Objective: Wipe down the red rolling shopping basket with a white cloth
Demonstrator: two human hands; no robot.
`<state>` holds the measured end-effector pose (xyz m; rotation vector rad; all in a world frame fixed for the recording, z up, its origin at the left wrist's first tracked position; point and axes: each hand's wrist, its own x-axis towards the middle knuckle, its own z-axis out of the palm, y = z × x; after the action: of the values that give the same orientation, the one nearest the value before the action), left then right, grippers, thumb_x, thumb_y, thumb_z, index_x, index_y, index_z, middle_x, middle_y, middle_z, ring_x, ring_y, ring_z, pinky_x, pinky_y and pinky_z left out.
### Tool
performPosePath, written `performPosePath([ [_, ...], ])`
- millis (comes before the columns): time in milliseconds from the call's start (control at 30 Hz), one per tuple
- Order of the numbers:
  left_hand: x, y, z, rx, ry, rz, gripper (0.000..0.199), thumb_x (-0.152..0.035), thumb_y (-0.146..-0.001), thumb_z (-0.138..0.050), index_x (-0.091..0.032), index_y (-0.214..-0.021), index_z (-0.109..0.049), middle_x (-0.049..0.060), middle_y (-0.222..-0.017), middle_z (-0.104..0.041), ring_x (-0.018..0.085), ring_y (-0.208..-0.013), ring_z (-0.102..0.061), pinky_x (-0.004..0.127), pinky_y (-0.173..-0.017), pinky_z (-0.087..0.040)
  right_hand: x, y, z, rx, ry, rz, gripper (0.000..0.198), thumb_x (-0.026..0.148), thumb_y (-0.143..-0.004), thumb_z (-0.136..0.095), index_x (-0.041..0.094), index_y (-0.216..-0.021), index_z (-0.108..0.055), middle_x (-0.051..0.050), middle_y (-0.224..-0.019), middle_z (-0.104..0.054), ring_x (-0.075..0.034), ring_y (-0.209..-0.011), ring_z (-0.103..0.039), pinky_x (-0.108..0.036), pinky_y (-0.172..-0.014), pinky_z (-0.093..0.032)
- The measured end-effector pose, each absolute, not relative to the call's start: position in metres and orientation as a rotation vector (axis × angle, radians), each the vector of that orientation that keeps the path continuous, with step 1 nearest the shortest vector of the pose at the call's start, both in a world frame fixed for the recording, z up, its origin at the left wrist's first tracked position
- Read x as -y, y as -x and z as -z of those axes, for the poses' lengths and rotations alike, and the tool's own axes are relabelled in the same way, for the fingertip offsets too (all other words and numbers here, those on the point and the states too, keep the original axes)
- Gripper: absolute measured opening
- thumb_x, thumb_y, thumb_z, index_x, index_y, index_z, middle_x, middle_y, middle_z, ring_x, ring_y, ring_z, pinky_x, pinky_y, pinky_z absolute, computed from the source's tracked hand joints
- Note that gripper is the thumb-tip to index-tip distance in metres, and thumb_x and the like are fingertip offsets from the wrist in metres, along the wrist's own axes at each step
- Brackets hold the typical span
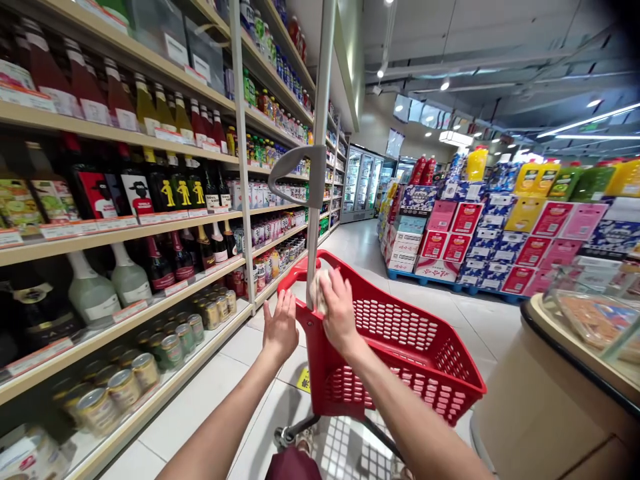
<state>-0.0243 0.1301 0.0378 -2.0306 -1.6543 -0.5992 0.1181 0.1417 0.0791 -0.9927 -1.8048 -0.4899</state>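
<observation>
A red plastic shopping trolley basket (410,393) with a perforated wall stands in front of me. From its near left corner a grey metal pole (323,87) rises to a grey loop handle (295,177). My right hand (340,313) presses a crumpled whitish cloth (319,290) to the foot of this pole, its fingers bent over the cloth. My left hand (281,327) lies against the red rim just left of the pole, fingers stretched out and thumb apart. The trolley's inside is partly hidden by my right forearm.
Shelves (165,230) of bottles and cans run along the left. Stacked drink cartons (445,247) stand on blue pallets ahead to the right. A rounded beige counter (545,393) with packed food is close at right. Glass-door fridges (361,180) stand at the aisle's far end.
</observation>
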Motion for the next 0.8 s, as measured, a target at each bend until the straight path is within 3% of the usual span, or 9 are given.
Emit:
performPosePath([
  [133, -0.129, 0.030, -0.036, 1.628, 2.052, 0.596, 0.067, -0.011, -0.066, -0.039, -0.009, -0.132, -0.027, 0.012, -0.141, -0.026, 0.024, -0.131, -0.018, 0.053, -0.105, -0.005, -0.169, -0.113, -0.169, 1.840, 0.822, 0.793, 0.048, 0.010, -0.086, -0.031, 0.019, -0.133, -0.031, -0.007, -0.141, -0.028, -0.023, -0.133, -0.008, -0.053, -0.104, -0.008],
  [367, -0.131, 0.032, -0.030, 1.577, 2.062, 0.605, 0.066, -0.011, -0.067, -0.039, -0.008, -0.132, -0.028, 0.013, -0.140, -0.028, 0.024, -0.131, -0.016, 0.052, -0.105, -0.004, -0.161, -0.143, -0.080, 2.381, 0.557, 0.986, 0.040, 0.015, -0.086, -0.037, 0.017, -0.126, -0.041, -0.004, -0.130, -0.045, -0.019, -0.129, -0.023, -0.043, -0.109, -0.010],
  [600, -0.130, 0.028, -0.032, 1.638, 2.042, 0.571, 0.068, -0.010, -0.066, -0.038, -0.008, -0.133, -0.026, 0.012, -0.141, -0.025, 0.024, -0.131, -0.016, 0.054, -0.104, -0.005, -0.176, -0.130, -0.157, 2.032, 0.714, 0.878, 0.046, 0.010, -0.087, -0.032, 0.017, -0.132, -0.031, -0.006, -0.139, -0.031, -0.022, -0.133, -0.008, -0.051, -0.107, -0.007],
  [800, -0.129, 0.032, -0.032, 1.581, 2.057, 0.543, 0.069, -0.010, -0.065, -0.039, -0.008, -0.133, -0.024, 0.013, -0.141, -0.025, 0.025, -0.132, -0.015, 0.056, -0.104, -0.007, -0.168, -0.139, -0.101, 2.327, 0.519, 0.949, 0.038, 0.014, -0.085, -0.042, 0.019, -0.123, -0.045, -0.005, -0.133, -0.042, -0.020, -0.130, -0.022, -0.043, -0.108, -0.017],
])
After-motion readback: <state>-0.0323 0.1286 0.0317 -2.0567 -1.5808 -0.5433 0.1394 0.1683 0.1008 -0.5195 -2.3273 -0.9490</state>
